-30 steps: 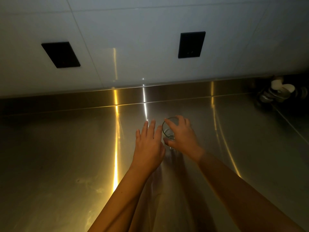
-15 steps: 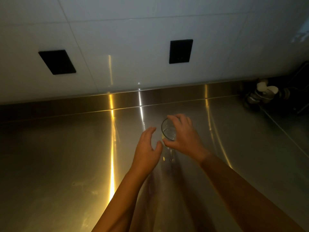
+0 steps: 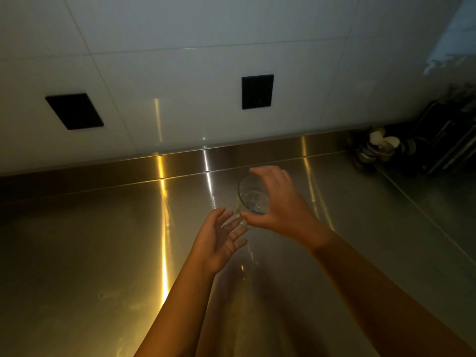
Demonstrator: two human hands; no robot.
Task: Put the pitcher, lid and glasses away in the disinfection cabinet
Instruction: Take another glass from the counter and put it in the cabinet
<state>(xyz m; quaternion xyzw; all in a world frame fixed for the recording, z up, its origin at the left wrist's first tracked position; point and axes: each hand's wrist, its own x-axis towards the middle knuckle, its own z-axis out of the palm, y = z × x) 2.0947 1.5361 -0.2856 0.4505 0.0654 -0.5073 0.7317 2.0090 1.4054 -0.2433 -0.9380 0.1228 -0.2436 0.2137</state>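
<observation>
A clear drinking glass [image 3: 251,195] is held above the steel counter [image 3: 90,240], its mouth tilted toward me. My right hand [image 3: 280,204] grips it from the right, fingers over the far rim and thumb at the near side. My left hand [image 3: 219,238] is just below and left of the glass, palm turned up, fingers spread and straight; its fingertips reach the glass's base. No pitcher, lid or cabinet is in view.
A white tiled wall rises behind the counter with two black sockets [image 3: 74,110] [image 3: 257,91]. At the far right stand small metal and white items [image 3: 378,148] and a dark rack [image 3: 448,140]. The lighting is dim.
My right hand has lifted and tilted the glass off the counter. My left hand turned from palm-down to palm-up and moved under the glass.
</observation>
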